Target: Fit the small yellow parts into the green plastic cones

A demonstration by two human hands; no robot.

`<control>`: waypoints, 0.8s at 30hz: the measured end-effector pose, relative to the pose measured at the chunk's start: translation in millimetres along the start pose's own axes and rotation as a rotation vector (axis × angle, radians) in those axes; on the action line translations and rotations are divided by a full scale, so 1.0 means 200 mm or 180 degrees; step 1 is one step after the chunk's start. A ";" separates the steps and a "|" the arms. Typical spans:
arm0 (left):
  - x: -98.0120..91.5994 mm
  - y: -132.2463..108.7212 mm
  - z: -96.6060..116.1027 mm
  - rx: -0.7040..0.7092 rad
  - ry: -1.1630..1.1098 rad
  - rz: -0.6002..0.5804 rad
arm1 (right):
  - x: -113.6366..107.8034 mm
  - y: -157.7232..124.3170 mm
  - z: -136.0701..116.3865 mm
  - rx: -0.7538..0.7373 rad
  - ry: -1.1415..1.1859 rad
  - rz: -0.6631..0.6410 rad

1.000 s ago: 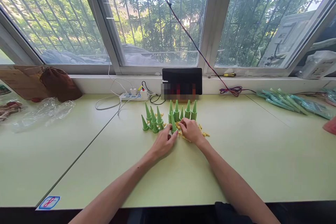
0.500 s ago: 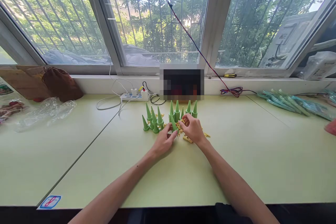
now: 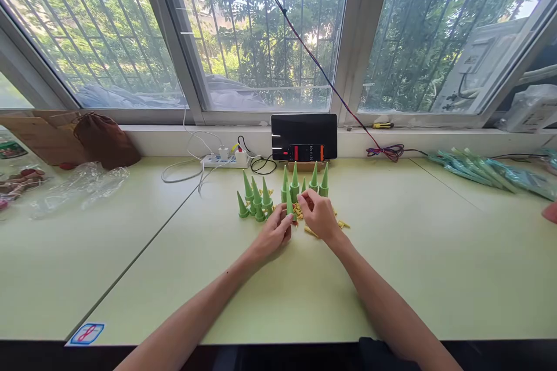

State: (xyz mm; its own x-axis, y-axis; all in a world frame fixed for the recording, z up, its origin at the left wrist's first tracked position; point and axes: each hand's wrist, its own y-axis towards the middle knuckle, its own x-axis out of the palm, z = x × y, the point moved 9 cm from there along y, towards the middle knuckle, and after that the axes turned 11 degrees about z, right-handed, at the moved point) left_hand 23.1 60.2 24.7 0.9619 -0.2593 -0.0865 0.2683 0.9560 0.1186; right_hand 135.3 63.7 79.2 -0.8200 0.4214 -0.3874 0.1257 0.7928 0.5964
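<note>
My left hand (image 3: 275,232) is closed around the base of a green plastic cone spike (image 3: 289,202), which points up. Just to the right, my right hand (image 3: 319,214) has its thumb and fingertips pinched together close to that spike. Whatever they hold, if anything, is too small to make out. Below and around the fingers lies a heap of small yellow pieces (image 3: 343,224), partly hidden by my right hand. More green cone spikes (image 3: 257,204) stand in a group to the left, and another group of green spikes (image 3: 324,181) stands behind my hands.
A dark screen (image 3: 304,127) with a phone (image 3: 308,153) showing a timer stands against the wall. Left of it is a power strip (image 3: 226,160) with cables. Plastic-wrapped strips (image 3: 487,171) lie at right; a brown bag (image 3: 107,139) and clear plastic wrap (image 3: 102,179) at left.
The green spike in my left hand has turned from leaning left to nearly upright. My right hand stays beside it, fingertips pinched. The view has shifted slightly.
</note>
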 end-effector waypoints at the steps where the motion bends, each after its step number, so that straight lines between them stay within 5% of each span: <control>1: 0.01 0.00 0.00 0.0001 -0.0033 -0.0035 | 0.00 0.00 0.00 0.0037 0.0035 -0.0008; 24: -0.03 0.01 0.01 0.0155 -0.0361 -0.0006 | -0.03 -0.04 0.02 0.0399 0.0720 0.0231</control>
State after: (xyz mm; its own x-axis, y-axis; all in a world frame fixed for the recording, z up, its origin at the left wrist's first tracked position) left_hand 18.2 62.7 26.7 0.9603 -0.2777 0.0254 0.2698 0.9484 0.1666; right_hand 141.8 57.4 73.9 -0.9085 0.3810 -0.1714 0.2452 0.8185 0.5195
